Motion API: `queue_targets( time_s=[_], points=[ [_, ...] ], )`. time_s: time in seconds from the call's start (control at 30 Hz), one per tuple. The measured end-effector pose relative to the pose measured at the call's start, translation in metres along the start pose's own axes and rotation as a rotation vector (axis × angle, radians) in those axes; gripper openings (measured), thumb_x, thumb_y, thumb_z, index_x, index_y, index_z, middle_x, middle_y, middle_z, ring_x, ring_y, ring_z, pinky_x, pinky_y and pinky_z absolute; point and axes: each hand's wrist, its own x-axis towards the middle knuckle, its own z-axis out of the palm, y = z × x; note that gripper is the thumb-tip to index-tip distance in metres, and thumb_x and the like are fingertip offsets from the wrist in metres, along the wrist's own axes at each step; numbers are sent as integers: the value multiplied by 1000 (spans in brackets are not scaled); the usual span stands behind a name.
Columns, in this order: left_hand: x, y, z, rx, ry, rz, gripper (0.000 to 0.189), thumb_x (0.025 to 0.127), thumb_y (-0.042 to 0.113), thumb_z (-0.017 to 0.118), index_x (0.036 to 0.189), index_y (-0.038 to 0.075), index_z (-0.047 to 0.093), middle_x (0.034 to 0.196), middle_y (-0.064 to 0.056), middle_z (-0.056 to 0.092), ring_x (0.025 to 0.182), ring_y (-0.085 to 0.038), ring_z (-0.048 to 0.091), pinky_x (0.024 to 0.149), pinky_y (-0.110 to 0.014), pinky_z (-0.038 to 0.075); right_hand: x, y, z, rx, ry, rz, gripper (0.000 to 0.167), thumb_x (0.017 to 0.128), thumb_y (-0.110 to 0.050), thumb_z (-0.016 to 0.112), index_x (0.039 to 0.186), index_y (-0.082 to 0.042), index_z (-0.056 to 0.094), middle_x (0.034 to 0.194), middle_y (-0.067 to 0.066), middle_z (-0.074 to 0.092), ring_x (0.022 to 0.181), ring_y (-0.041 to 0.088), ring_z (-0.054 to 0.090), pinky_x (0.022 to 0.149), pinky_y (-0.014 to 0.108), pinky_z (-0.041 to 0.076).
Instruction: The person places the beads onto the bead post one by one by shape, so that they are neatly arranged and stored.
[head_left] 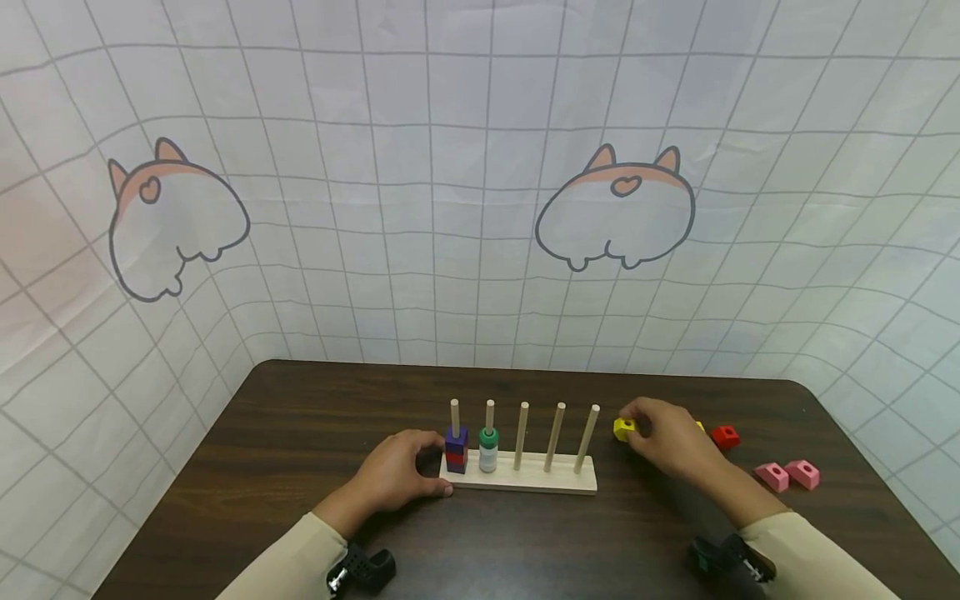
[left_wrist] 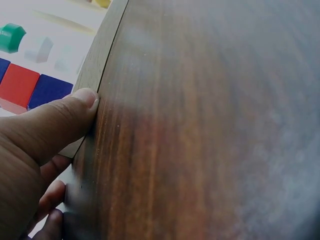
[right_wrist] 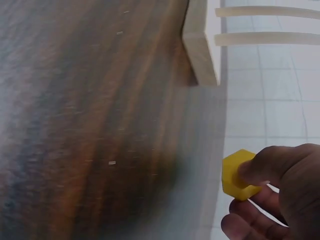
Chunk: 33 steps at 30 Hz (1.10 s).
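Only the head view took in two pink blocks (head_left: 803, 474), to the right of the right hand (head_left: 667, 437); the right wrist view showed the yellow block (right_wrist: 230, 176) closely, pinched at the fingertips, thumb across its face, apart from the pegged base (head_left: 517, 482). The left hand (head_left: 397, 471) gripped that base's left end.

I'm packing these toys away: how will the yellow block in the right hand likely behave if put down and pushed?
The yellow block is probably stiff, since its edges look crisp. It is likely light, being small enough for the right hand to pinch. Its flat sides suggest sliding rather than rolling.
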Motion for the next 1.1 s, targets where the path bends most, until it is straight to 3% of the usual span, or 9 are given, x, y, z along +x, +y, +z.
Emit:
queue_targets(
  time_s=[0.33, 0.7, 1.1],
  points=[
    [0, -2, 0, 1, -2, 2, 62, 73, 46, 92, 122, 13, 71, 127, -8, 68, 120, -32, 61, 100, -54, 48, 11, -21, -26, 81, 2, -23, 23, 90, -8, 78, 111, -7, 70, 97, 1, 71, 84, 19, 68, 72, 42, 58],
    [0, -2, 1, -3, 0, 3, 63, 74, 46, 92, 123, 12, 70, 128, -9, 67, 122, -33, 60, 102, -54, 47, 17, -44, -53, 101, 1, -62, 21, 93, -10, 77, 112, -7, 69, 100, 1, 71, 85, 17, 69, 70, 37, 58],
    [0, -2, 1, -5, 3, 2, 63, 74, 45, 92, 123, 12, 70, 128, -9, 67, 122, -33, 60, 102, -54, 47, 24, -61, -67, 102, 38, -136, 21, 93, -10, 76, 113, -7, 70, 104, 4, 72, 90, 22, 71, 75, 40, 60]
  ],
)
